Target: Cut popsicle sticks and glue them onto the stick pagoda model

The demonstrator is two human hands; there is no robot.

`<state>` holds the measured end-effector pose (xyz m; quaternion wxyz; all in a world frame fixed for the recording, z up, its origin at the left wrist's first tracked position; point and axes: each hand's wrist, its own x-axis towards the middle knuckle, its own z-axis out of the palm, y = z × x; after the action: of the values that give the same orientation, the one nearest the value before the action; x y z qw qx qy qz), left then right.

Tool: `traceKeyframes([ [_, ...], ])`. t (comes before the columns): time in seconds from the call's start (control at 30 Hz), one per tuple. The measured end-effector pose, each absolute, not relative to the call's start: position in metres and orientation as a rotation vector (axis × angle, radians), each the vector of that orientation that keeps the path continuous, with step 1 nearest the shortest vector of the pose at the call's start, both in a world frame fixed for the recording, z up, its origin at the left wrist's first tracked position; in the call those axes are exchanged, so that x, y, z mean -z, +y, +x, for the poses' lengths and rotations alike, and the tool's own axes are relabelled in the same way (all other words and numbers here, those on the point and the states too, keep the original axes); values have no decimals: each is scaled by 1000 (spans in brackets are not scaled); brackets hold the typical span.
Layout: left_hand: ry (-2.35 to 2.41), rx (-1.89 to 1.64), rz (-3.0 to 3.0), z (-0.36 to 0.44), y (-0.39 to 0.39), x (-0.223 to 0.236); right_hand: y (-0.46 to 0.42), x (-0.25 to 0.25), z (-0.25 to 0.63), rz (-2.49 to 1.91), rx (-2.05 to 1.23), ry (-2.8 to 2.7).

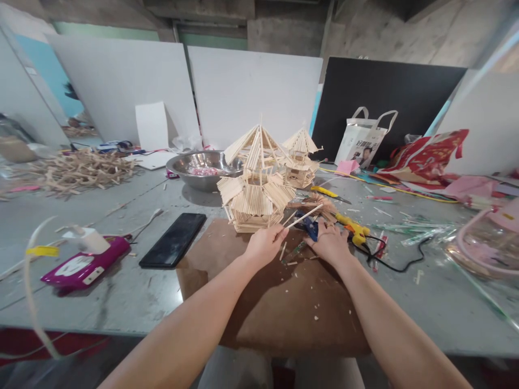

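Observation:
My left hand (264, 247) is closed on a thin wooden stick (306, 215), which points up and to the right. To its right, my right hand (330, 242) reaches down with its fingers around a dark blue tool (307, 226); I cannot make out its exact kind. Just beyond my left hand stands a pavilion model (255, 200) built of wooden sticks, with tiered roofs. A second, similar stick model (300, 162) stands behind it to the right. Under my hands lies a brown board (292, 308) with short stick pieces and scraps.
A yellow glue gun (357, 229) with a black cord and a yellow utility knife (324, 191) lie right. Left are a black phone (173, 240), a purple power strip (87, 265), a steel bowl (182, 175) and a pile of sticks (85, 170). A white bag (359, 141) stands behind.

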<state>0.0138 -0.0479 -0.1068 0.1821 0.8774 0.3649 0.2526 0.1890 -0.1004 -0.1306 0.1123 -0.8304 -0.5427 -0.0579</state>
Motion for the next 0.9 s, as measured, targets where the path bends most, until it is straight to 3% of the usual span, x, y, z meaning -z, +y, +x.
traceKeyframes([
  [0.23, 1111, -646, 2532, 14, -49, 105, -97, 132, 189, -2410, 119, -1628],
  [0.6, 1264, -428, 2657, 16, -50, 107, -112, 106, 167, -1699, 587, -1769],
  [0.9, 1290, -386, 2772, 18, -52, 109, -110, 108, 160, -1726, 684, -1904],
])
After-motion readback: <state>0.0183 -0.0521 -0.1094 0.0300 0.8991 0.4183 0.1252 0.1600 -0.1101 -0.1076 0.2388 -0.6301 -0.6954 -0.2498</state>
